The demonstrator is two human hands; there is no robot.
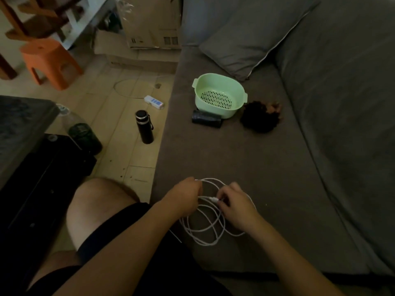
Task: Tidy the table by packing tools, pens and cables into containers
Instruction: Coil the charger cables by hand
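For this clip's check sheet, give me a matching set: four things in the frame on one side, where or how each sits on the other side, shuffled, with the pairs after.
Things:
1. white cable
2. green basket
3. black flask
4. power strip

States:
A. standing upright on the floor
B. lying flat on the floor
C. gripped by the left hand and right hand
D. on the sofa, nothing inside

Pairs: 1-C, 2-D, 3-A, 4-B.
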